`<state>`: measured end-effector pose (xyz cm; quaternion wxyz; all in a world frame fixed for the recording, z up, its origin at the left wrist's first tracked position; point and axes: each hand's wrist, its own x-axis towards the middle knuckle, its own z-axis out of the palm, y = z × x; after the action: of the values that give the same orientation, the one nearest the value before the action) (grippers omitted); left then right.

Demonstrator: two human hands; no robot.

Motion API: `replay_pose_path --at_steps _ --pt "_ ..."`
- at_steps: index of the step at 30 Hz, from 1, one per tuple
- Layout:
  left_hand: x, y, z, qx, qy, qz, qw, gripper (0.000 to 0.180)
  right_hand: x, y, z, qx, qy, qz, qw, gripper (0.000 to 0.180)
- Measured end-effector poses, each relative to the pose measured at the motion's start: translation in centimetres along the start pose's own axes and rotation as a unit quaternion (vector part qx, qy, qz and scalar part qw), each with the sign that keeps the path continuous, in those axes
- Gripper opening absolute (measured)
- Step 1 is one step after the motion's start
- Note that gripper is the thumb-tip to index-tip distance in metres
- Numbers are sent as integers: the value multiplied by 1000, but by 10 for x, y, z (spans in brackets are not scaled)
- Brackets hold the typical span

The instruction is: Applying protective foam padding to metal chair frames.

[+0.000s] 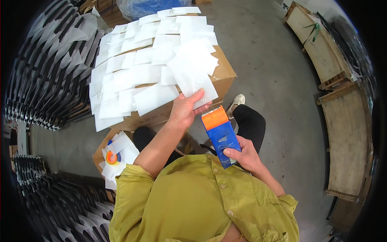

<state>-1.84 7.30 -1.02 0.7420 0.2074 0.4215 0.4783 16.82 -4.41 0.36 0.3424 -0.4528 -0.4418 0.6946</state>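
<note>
Place: warehouse or workshop | grey concrete floor (284, 133) | wooden crates (348, 141) | stacked black frames (34, 82)

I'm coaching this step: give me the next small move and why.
Probably bring the tape dispenser up to the white sheet, since the left hand pinches that sheet's lower edge and the right hand holds the dispenser close by, toothed end toward it.

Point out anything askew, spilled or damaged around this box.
I see no spill or clear damage. The white sheets on the cardboard box overlap unevenly at mixed angles, some overhanging its edge. At lower left, loose sheets lie jumbled, with an orange ring among them.
</note>
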Motion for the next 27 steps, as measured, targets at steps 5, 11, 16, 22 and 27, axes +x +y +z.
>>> replay_pose_path --at_steps 5,11,16,22,27 --pt "-3 6 -2 0 -2 15 1000 33 -16 -10 7 -79 18 -16 997 40" --pt "-9 8 8 10 -16 34 999 33 -24 -3 5 -107 48 -49 992 38" --pt "-6 7 0 -2 -2 33 999 34 -38 -8 4 -274 52 -51 959 37" --pt "-33 13 19 225 -62 154 960 21 -16 -6 -10 95 -16 58 994 40" --pt "-62 -4 29 484 -345 511 621 15 17 17 -30 424 70 187 883 41"
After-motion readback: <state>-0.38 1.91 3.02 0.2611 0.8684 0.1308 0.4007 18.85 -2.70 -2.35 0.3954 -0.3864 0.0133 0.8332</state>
